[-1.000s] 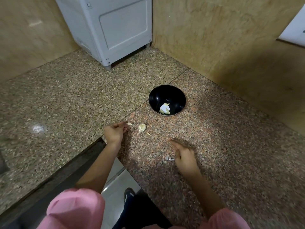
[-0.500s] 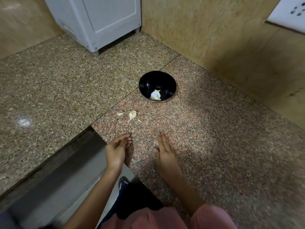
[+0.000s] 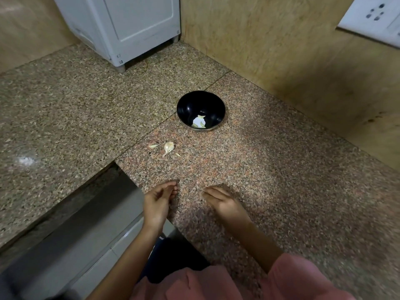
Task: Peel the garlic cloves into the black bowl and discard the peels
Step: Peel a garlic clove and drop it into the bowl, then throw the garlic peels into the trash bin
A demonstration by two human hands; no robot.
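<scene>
The black bowl (image 3: 186,105) stands on the reddish granite counter (image 3: 270,180) and holds a few pale peeled cloves (image 3: 198,122). In front of it lie a garlic piece with skin (image 3: 169,147), a small clove (image 3: 153,146) and a tiny bit (image 3: 178,155). My left hand (image 3: 157,201) is cupped at the counter's front corner, fingers loosely curled, with nothing visible in it. Palm down on the counter, my right hand (image 3: 221,201) points its fingers left toward the left hand. No peels show between the hands.
A white appliance (image 3: 129,24) stands at the back on the grey granite counter (image 3: 65,109). Tan walls close the right and back sides, with a white socket plate (image 3: 372,16). Below the counter corner is a gap, a cabinet front and my pink clothing.
My left hand left the garlic pieces and drew back to the counter's corner, cupped. My right hand flattened on the counter and slid left toward it. The small peels by my right hand are gone from view.
</scene>
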